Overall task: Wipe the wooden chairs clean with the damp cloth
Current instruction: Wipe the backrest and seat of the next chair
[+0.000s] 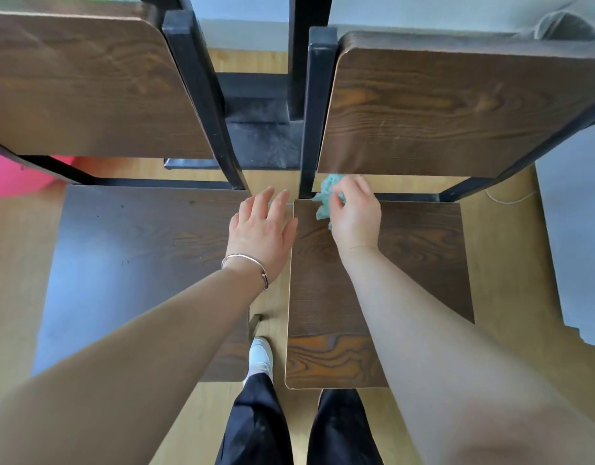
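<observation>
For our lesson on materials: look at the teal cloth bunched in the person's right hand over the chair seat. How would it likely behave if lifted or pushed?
The teal cloth is crumpled in the right hand, so it is probably soft and floppy. It bunches small in the grip, suggesting it is light. Pushed across the chair seat, it would likely drag and fold, not roll.

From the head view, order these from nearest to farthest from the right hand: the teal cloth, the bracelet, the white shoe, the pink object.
Measured from the right hand:
1. Teal cloth, held in its fingers.
2. Bracelet, on the left wrist.
3. White shoe, on the floor between the seats.
4. Pink object, at the far left edge.
</observation>
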Demonstrator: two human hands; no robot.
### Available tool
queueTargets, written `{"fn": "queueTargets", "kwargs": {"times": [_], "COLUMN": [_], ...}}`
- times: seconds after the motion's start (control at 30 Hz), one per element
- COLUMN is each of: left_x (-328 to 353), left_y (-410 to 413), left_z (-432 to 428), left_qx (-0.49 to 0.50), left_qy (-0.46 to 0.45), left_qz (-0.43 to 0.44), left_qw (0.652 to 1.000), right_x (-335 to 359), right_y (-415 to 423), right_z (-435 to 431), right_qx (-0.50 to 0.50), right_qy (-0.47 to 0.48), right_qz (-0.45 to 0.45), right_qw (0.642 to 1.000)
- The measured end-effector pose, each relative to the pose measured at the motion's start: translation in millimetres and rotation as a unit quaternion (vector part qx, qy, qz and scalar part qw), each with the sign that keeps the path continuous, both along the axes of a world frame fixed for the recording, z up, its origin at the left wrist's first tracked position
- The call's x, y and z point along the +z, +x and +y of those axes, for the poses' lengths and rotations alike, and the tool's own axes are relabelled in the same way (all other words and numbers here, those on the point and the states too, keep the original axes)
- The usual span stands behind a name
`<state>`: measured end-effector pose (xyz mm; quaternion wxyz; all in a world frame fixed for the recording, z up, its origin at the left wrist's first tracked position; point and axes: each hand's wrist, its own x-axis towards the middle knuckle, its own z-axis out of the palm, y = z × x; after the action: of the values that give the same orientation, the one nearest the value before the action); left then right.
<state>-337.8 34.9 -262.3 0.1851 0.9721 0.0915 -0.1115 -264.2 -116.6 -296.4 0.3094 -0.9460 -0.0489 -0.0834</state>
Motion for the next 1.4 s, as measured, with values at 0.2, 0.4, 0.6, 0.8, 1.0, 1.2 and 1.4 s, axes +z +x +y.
{"fn": "queueTargets", "kwargs": {"times": [0.2,0.4,0.6,0.8,1.0,1.2,1.4], "left_x": [30.1,62.4,71.1,58.6,46.0,33.2,24.3], "left_y": [1.6,13.3,23.8,21.7,19.7,18.6,11.2], "left_z": [-14.2,-34.3,-49.3,-50.8,-49.2,-49.2,-49.6], "left_qx": [0.033,0.032,0.034,0.039,0.041,0.039,0.032], "left_qy": [-0.03,-0.041,-0.039,-0.036,-0.039,-0.039,-0.043], "left_qz": [-0.057,-0.104,-0.101,-0.087,-0.07,-0.052,-0.043], "left_qw": [0.997,0.993,0.993,0.995,0.996,0.997,0.998], "right_x": [52.1,161.3,172.8,126.5,76.0,41.2,15.8], "right_y": [-13.0,33.0,72.1,63.1,47.1,33.1,22.4], "right_z": [-24.9,-40.1,-35.4,-42.2,-50.9,-53.7,-65.0], "right_qx": [0.031,0.037,0.133,0.169,0.18,0.175,0.151], "right_qy": [0.054,0.091,0.014,-0.062,-0.119,-0.155,-0.155], "right_qz": [-0.044,-0.21,-0.252,-0.219,-0.168,-0.1,-0.042], "right_qw": [0.997,0.973,0.958,0.959,0.962,0.967,0.975]}}
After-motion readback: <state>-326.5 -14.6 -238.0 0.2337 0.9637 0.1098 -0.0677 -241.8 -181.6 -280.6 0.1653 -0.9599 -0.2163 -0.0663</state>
